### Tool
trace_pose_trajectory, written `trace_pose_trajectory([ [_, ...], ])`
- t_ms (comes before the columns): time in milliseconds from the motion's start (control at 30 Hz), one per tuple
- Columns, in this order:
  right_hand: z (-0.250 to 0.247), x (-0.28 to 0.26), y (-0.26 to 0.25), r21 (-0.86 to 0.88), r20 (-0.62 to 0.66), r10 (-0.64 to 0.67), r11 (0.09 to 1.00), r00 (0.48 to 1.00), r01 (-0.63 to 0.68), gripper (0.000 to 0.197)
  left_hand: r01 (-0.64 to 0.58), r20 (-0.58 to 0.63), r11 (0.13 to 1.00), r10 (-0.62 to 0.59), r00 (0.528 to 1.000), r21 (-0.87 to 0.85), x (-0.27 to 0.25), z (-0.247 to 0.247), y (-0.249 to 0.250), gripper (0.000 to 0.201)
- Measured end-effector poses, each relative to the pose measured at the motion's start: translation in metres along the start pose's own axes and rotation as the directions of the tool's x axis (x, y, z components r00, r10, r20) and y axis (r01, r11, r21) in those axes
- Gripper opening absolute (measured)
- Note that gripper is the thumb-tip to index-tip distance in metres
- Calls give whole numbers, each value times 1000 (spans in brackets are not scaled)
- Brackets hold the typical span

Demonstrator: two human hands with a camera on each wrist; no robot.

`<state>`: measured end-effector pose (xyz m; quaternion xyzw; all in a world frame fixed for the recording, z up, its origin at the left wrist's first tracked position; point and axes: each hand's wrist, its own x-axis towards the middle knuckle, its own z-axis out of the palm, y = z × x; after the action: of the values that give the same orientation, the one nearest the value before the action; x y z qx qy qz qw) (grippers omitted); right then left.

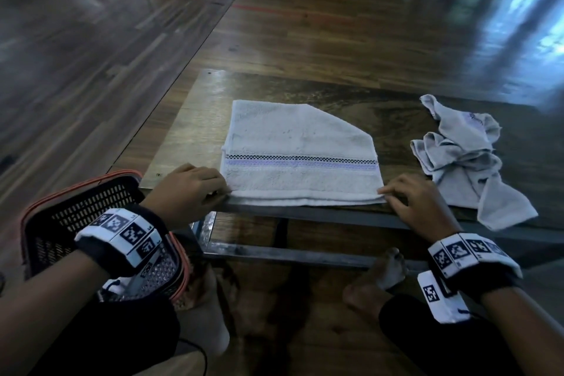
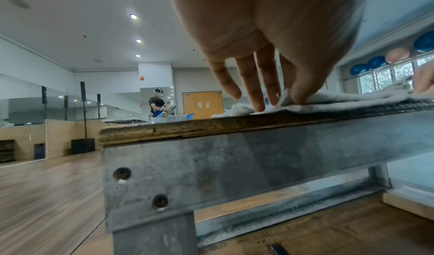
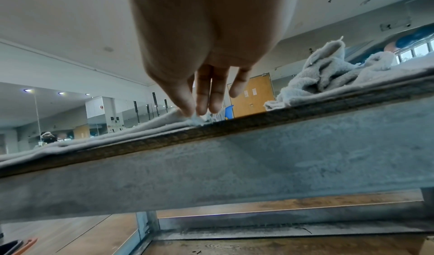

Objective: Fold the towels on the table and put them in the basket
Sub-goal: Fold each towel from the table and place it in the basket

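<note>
Striped towel (image 1: 300,159) lies flat on the table (image 1: 195,119) w/ its near hem along the near edge & far-right corner turned in; left hand (image 1: 186,189) pinches the near-left corner btwn thumb & fingers, right hand (image 1: 419,204) pinches the near-right corner the same way. A 2nd towel (image 1: 464,156) sits crumpled on the right side of the table, near the right hand, one end hanging over the near edge. Basket (image 1: 76,223) stands on the floor at near left, beside the table & under the left wrist.
</note>
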<state>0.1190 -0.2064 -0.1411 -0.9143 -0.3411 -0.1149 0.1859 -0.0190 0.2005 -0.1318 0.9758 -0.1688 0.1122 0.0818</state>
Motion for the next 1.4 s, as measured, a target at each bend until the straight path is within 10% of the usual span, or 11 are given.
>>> trace_pose_trajectory([
  [333, 1, -5, 2, 144, 61, 105, 983, 993, -113, 11, 0, 1, 999, 0, 1000, 42, -7, 8, 5, 27],
  [533, -9, -3, 1, 74, -151, 13, 997, 988, -1, 14, 1, -24, 1000, -1, 1000, 7, -4, 3, 1, 27],
  [1000, 1, -15, -12, -89, 102, -40, 995, 994, 50, 26, 62, -92, 995, -68, 993, -77, 0, 3, 0, 7],
  [1400, -66, -35, -62, 209, -162, 121, 974, 979, -85, 24, 117, -332, 883, -290, 898, -455, -18, -68, 37, 11],
])
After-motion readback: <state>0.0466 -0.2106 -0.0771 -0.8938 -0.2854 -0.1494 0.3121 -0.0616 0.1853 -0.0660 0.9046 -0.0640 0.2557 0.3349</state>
